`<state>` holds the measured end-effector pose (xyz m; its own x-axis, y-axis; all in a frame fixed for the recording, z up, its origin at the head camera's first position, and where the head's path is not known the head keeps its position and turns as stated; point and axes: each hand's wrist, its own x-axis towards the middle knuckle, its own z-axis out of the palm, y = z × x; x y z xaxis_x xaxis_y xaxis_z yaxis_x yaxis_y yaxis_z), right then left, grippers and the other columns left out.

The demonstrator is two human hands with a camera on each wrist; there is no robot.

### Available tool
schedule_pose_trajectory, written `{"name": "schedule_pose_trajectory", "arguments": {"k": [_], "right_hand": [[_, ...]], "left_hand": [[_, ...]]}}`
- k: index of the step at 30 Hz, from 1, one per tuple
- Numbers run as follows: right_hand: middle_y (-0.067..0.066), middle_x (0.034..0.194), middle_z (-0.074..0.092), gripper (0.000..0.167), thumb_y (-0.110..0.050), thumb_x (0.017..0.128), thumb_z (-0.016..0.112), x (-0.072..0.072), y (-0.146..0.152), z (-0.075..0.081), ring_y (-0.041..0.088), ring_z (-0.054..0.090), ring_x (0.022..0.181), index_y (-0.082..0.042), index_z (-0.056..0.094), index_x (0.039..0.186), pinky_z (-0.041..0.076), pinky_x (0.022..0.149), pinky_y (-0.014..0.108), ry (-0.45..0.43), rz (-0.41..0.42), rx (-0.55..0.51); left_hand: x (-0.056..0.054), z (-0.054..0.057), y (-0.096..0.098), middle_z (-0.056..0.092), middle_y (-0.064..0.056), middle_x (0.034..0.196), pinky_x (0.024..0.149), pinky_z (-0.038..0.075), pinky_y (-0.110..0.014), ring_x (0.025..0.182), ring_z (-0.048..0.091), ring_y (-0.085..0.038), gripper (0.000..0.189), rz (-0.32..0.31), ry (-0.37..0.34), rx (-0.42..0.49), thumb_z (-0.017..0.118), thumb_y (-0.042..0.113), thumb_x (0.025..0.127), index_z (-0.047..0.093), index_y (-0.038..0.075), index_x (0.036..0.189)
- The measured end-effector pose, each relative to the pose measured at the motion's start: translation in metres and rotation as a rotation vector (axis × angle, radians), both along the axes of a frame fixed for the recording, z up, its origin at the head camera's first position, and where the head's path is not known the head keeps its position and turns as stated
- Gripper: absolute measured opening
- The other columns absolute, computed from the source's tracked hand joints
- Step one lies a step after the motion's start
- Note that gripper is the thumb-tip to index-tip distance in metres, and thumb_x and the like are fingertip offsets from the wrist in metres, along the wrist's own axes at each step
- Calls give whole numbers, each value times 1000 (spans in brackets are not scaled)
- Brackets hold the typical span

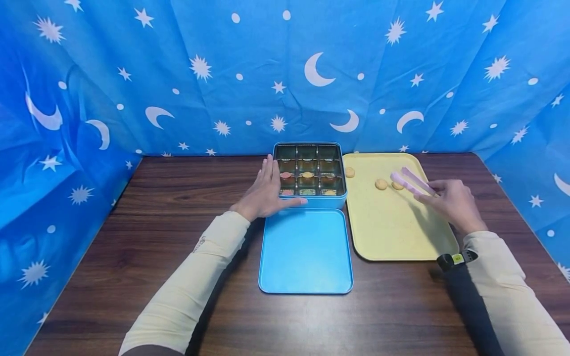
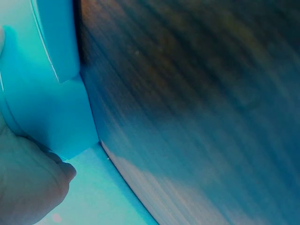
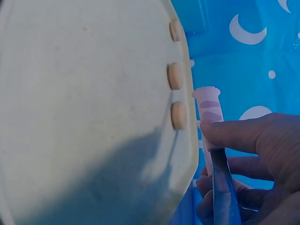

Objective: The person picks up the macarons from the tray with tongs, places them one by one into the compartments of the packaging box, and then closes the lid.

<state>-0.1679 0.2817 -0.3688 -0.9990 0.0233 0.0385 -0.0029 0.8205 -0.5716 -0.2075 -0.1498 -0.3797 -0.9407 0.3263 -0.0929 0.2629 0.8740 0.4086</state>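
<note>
My left hand (image 1: pixel 267 190) rests against a blue tin (image 1: pixel 318 202), its straight fingers along the left wall and its thumb across the front. In the left wrist view the hand (image 2: pixel 33 183) lies by the tin's corner. The tin has a divided insert; pink, yellow and green pieces sit in its middle and front compartments. My right hand (image 1: pixel 456 202) holds pink-tipped tongs (image 1: pixel 409 183) above the yellow tray (image 1: pixel 387 227). The tong tips are apart, close over a round cookie (image 1: pixel 397 186). Two other cookies (image 1: pixel 380 184) lie to its left on the tray.
The tin's blue lid (image 1: pixel 305 252) lies flat on the wooden table (image 1: pixel 187 198) in front of the tin. Behind the table hangs a blue cloth (image 1: pixel 267 64) with moons and stars, which also runs along both sides.
</note>
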Motion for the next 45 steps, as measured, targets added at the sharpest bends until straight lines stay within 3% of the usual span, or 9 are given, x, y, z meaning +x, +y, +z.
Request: {"name": "schedule_pose_trajectory", "arguments": {"k": [12,21,31,45], "right_hand": [[36,113,62,62,-26,91,76,1,3,-11,36,55,84,19,57,129,45,60,33,-60,26,7],[36,112,63,57,-24,91,76,1,1,-13,36,56,82,19,60,125,44,59,33,-28,19,16],[37,109,64,52,-22,92,76,-4,-4,-5,35,56,80,18,63,123,42,58,34,30,17,20],[29,105,67,51,-22,89,79,-23,-49,15,32,56,78,14,65,123,42,60,35,78,72,-37]], "left_hand": [[0,1,-1,-23,-15,166,123,3,-49,152,-20,-28,135,-3,-3,0,56,85,79,-12,1,159],[1,0,0,-23,-14,166,123,3,-48,152,-20,-27,135,-2,-3,3,56,85,79,-13,2,159],[0,1,-2,-23,-15,166,123,3,-50,152,-20,-29,135,-7,-2,17,57,85,79,-12,1,159],[-1,-2,-1,-22,-14,166,123,3,-47,153,-19,-28,137,5,-3,16,56,87,77,-11,1,160]]}}
